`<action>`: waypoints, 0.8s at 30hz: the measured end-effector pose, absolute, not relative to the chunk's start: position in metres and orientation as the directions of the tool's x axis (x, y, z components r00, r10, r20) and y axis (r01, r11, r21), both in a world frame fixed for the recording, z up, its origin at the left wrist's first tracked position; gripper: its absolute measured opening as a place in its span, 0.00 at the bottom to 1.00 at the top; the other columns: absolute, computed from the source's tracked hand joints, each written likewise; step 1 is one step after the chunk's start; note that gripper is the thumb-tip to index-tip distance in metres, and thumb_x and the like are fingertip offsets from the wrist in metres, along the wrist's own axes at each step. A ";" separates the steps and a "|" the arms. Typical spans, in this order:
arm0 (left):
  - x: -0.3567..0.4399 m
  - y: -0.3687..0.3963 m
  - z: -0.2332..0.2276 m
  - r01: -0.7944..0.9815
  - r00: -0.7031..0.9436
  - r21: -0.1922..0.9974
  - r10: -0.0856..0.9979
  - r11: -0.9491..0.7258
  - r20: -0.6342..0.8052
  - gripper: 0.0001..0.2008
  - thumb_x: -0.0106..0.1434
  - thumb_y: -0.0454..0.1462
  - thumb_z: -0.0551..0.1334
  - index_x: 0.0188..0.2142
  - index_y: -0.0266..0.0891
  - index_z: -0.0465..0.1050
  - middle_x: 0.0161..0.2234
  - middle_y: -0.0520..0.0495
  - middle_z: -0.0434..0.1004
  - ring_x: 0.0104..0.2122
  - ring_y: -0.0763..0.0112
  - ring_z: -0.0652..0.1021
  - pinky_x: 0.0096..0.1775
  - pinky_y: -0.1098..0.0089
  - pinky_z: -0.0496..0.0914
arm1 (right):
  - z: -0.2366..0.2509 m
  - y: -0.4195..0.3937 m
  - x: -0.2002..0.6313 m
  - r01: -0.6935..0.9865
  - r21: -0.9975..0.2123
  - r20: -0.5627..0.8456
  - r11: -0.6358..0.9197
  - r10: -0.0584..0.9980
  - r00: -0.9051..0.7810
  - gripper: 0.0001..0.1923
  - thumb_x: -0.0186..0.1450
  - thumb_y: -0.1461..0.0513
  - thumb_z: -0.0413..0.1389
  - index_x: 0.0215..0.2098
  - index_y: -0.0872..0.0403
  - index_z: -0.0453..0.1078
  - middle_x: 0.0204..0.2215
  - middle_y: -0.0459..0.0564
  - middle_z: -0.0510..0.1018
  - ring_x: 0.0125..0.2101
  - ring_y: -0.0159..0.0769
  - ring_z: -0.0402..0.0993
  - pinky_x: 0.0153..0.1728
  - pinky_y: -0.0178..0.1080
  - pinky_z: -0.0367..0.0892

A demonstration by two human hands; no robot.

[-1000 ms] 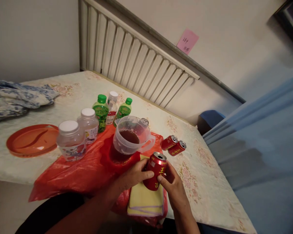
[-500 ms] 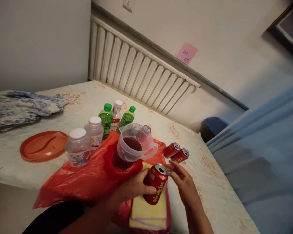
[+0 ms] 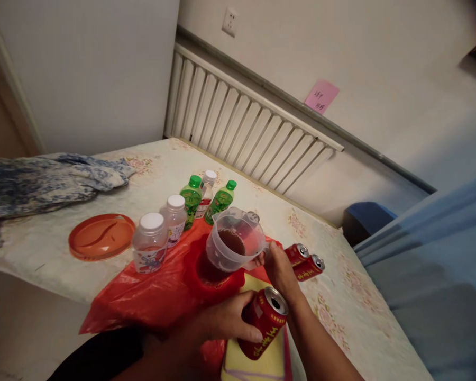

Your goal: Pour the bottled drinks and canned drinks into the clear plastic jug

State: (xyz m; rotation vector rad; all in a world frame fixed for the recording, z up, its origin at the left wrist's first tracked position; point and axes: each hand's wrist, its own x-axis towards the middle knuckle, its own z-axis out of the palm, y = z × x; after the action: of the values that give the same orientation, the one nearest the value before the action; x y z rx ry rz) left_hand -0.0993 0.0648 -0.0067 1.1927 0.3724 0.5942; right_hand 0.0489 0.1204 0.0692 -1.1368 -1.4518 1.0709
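Cloth in yellow lies nearest to us, folded, at the table edge, and above it our left hand is wrapped firmly round an opened red can, which leans a little to the right with its mouth up. We should keep this can close to upright while the other hand works, so nothing runs out on the cloth.

A bit further, our right hand has reached the handle of the clear measuring jug; the fingers seem to close on it, though the handle itself is mostly hidden behind the hand, so how firm the hold is we cannot say. The jug stands on the red plastic bag and has dark liquid in the bottom. It is better to take the handle fully before we lift or steady it, because the bag under it is slippery.

Just right of the jug lie two more red cans on their sides. Behind stand two white-lidded jars, three bottles and an orange plate.
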 end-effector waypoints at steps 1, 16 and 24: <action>-0.100 0.064 -0.007 -0.222 0.790 0.944 0.612 0.243 0.029 0.33 0.47 0.34 0.71 0.54 0.41 0.68 0.49 0.46 0.76 0.51 0.51 0.74 0.51 0.56 0.68 | 0.070 0.122 0.046 0.076 -0.983 0.155 0.165 0.980 -0.121 0.28 0.65 0.42 0.49 0.17 0.50 0.65 0.15 0.43 0.67 0.21 0.33 0.65 0.30 0.39 0.67; -0.119 0.062 -0.009 -0.137 0.814 0.965 0.580 0.224 -0.019 0.38 0.41 0.36 0.74 0.54 0.41 0.67 0.49 0.47 0.76 0.50 0.52 0.75 0.47 0.59 0.70 | 0.113 0.131 0.017 -0.201 -0.967 0.155 0.157 0.988 0.024 0.18 0.57 0.56 0.57 0.15 0.52 0.55 0.11 0.36 0.53 0.14 0.24 0.44 0.17 0.31 0.51; -0.121 0.070 -0.002 -0.254 0.793 0.946 0.603 0.200 0.085 0.37 0.43 0.34 0.73 0.54 0.43 0.68 0.49 0.47 0.76 0.50 0.54 0.75 0.49 0.60 0.69 | 0.193 0.115 0.042 -0.075 -0.948 0.287 0.311 0.931 0.226 0.17 0.56 0.58 0.57 0.17 0.51 0.54 0.12 0.34 0.52 0.13 0.23 0.44 0.15 0.31 0.50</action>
State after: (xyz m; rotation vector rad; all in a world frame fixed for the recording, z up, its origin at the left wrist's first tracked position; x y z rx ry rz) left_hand -0.1206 0.0699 -0.0020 1.2324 0.3360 0.6141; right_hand 0.0421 0.1150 0.1934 -1.0014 -1.1052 0.8833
